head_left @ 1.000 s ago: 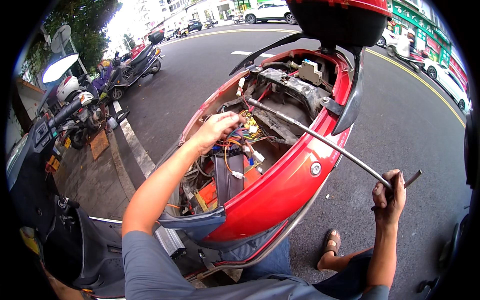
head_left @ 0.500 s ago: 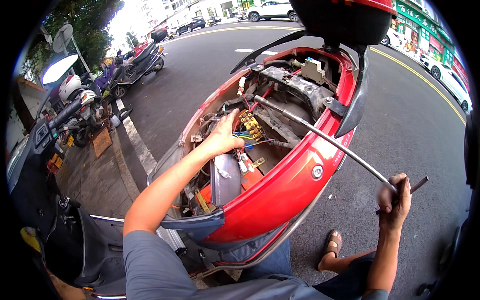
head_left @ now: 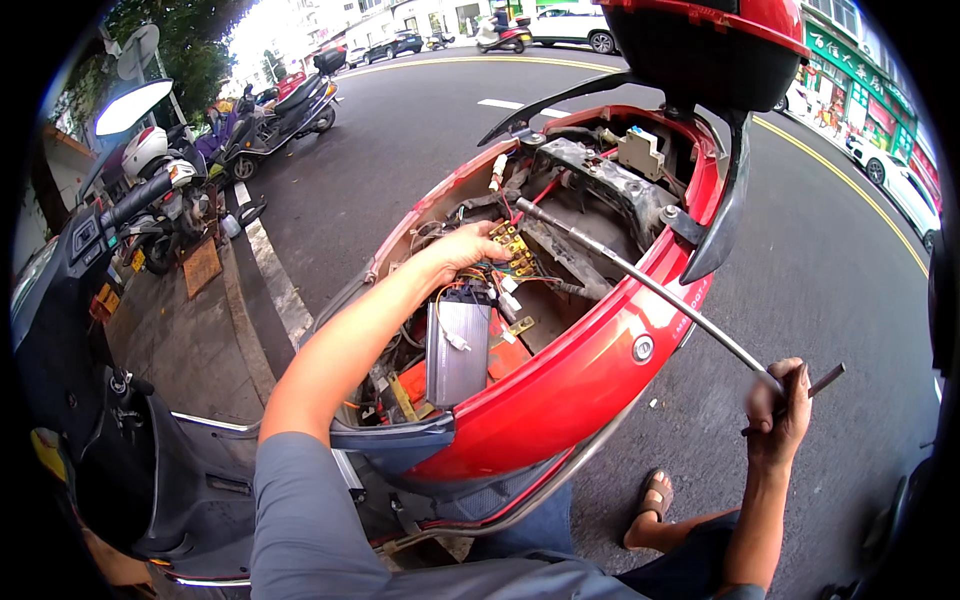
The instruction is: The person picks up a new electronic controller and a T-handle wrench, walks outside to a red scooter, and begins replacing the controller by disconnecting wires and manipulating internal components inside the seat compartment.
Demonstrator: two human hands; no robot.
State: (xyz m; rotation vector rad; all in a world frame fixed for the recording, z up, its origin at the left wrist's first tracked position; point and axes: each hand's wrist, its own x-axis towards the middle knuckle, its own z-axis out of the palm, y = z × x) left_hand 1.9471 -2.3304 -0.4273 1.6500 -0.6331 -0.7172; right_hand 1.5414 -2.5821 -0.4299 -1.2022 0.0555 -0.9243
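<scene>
Left hand (head_left: 465, 249), half-curled, has its fingertips at the yellow terminal block (head_left: 515, 252) inside the red scooter body (head_left: 545, 405) — likely to steady it, though we cannot confirm a grip. Our right hand (head_left: 783, 412) closes round the metal rod (head_left: 665, 297) outside that body, presumably supporting its outer end.

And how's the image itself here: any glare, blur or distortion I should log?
Head view: daylight, with the sky blown out and the mirror washed nearly white; head view: bright highlights on the red body panel; head view: a blurred patch over part of the right hand; head view: fisheye bending toward the rim, black corners.
</scene>
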